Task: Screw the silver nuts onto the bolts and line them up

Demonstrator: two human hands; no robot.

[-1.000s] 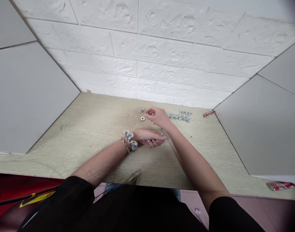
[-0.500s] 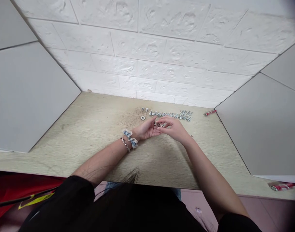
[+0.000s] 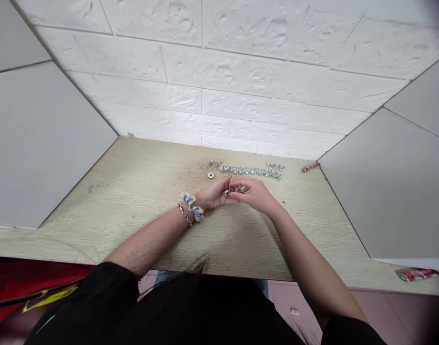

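Fingers partly cover the small silvery metal pieces [image 3: 227, 194] held above the middle of the surface, so their full shape and number are hard to make out. The right hand [image 3: 257, 195] pinches them between thumb and fingertips; the left hand [image 3: 216, 194] cups just beside and under them, its fingers partly hidden, and I cannot tell whether its grip presses on anything. The right black sleeve [image 3: 349, 330] is cut off below.

The pale, grained wooden surface [image 3: 133, 191] meets a white brick-patterned wall [image 3: 205, 72] along its back edge, with grey panels [image 3: 61, 148] at both sides. Near that edge lie a row of silvery bolts [image 3: 247, 171] and a flat round washer [image 3: 211, 175].

A red-and-silver cylinder [image 3: 418, 275] lies near the front right corner; its print is too small to read.
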